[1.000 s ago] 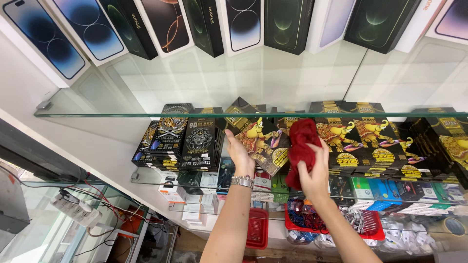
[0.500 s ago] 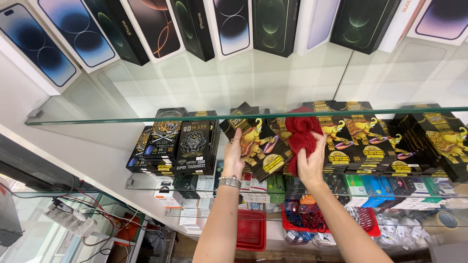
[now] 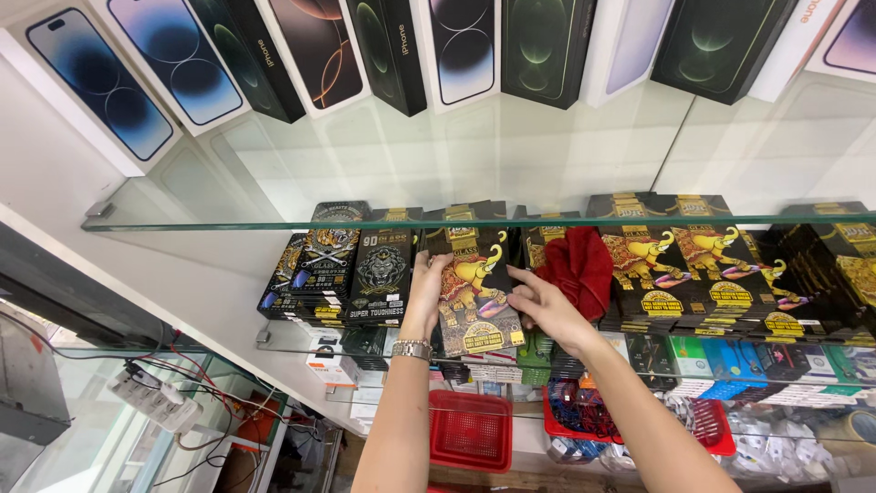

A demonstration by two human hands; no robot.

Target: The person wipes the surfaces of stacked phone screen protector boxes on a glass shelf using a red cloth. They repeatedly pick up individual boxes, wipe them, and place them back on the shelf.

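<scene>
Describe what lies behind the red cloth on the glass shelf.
Behind the red cloth stand black packets with gold elephant pictures. Only their tops and sides show; the cloth covers the rest. The right hand rests beside the cloth, on a packet that the left hand holds.

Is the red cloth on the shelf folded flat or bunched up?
Bunched up: the red cloth shows rumpled folds, wedged between black packets, beside the right hand.
</scene>
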